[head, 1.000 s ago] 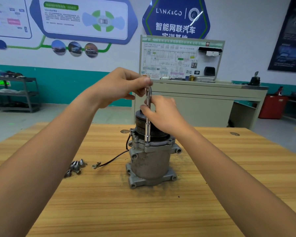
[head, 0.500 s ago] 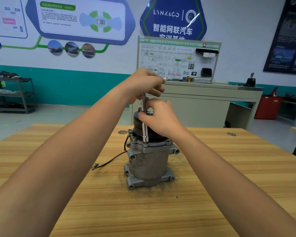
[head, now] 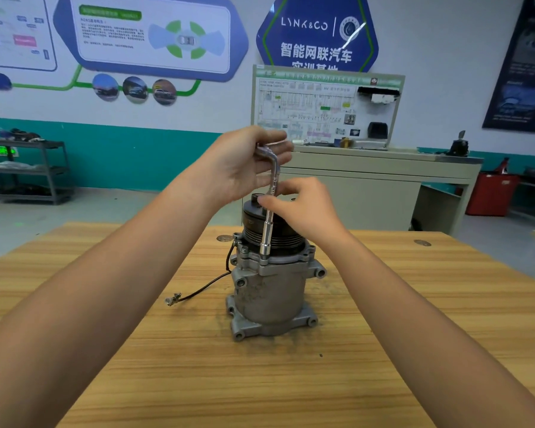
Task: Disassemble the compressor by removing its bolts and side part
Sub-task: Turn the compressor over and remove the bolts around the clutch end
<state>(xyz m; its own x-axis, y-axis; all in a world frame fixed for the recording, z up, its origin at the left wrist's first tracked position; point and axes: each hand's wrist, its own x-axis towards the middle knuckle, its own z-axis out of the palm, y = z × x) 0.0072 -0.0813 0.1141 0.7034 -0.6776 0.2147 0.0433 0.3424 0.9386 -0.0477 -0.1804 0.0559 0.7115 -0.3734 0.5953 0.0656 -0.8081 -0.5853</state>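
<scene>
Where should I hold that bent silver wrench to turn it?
Grip the wrench by its short bent top arm, from the left: it sticks out sideways, probably giving leverage. Its upright shaft stands on the compressor; just steady that.

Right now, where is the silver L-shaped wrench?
Head view, centre: the silver L-shaped wrench stands upright, socket on the top flange of the grey metal compressor, left hand gripping its bent top, right hand pinching its shaft.

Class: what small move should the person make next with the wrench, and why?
Probably swing the handle round with the left hand to unscrew: it grips the bent top of the wrench, the right hand pinches the shaft steady, and the socket end is seated on the upper flange of the compressor.
</scene>
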